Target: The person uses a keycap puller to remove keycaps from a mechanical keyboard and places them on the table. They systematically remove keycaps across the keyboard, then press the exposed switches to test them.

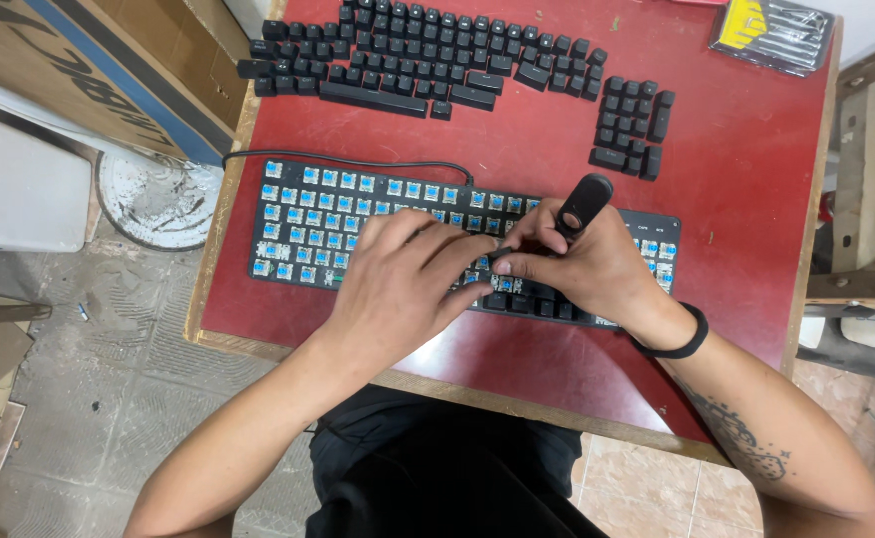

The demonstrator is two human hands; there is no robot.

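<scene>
Both hands work low on the keyboard (298, 214) on the red desk (746, 169): left hand (398, 284) presses flat, fingers spread, right hand (582, 264) grips a black puller (579, 204), which might slip and bend a blue switch (395, 187).

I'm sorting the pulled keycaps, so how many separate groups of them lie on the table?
2. A large group of keycaps lies at the table's far edge, above the keyboard; a smaller block lies to its right.

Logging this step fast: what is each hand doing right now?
Left hand: resting on the keyboard, fingers bent, holding nothing visible.
Right hand: closed on a black keycap puller.
</scene>
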